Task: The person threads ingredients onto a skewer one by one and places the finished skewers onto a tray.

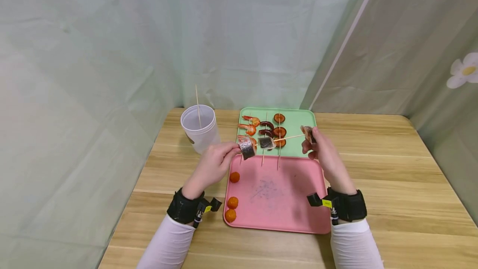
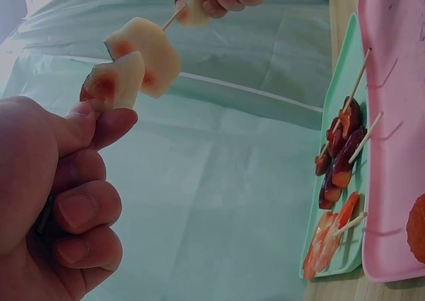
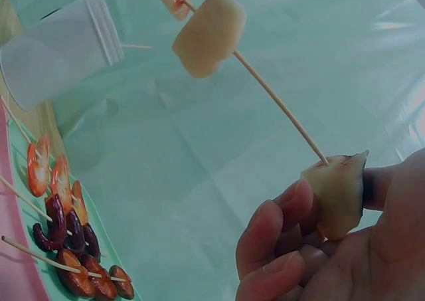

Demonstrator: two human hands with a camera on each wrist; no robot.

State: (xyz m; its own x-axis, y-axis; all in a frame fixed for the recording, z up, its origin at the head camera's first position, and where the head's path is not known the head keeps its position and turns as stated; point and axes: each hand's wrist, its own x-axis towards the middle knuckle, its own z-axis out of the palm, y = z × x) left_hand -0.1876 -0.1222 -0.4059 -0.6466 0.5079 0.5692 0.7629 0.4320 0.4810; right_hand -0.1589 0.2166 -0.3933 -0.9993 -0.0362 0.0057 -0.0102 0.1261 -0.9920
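Observation:
My left hand point(image 1: 216, 163) pinches a bamboo skewer point(image 1: 289, 138) right behind a piece of fish point(image 1: 246, 147) with silvery dark skin; the skewer's lower end is mostly hidden in the fingers. Farther along it sits a second fish piece point(image 3: 211, 32), pale-fleshed. My right hand point(image 1: 325, 152) pinches a third fish piece point(image 3: 335, 195) between thumb and fingers, at the skewer's far tip. The stick meets the face of that piece. A bare stretch of skewer lies between the second and third pieces. Both hands are raised over the trays.
A green tray point(image 1: 298, 121) holds skewers of shrimp point(image 1: 248, 128), dark red tentacle-like pieces point(image 1: 266, 133) and mushrooms point(image 1: 279, 131). In front lies a pink tray point(image 1: 276, 219) with orange balls point(image 1: 232, 202) along its left side. A white cup point(image 1: 203, 136) with one stick stands at left.

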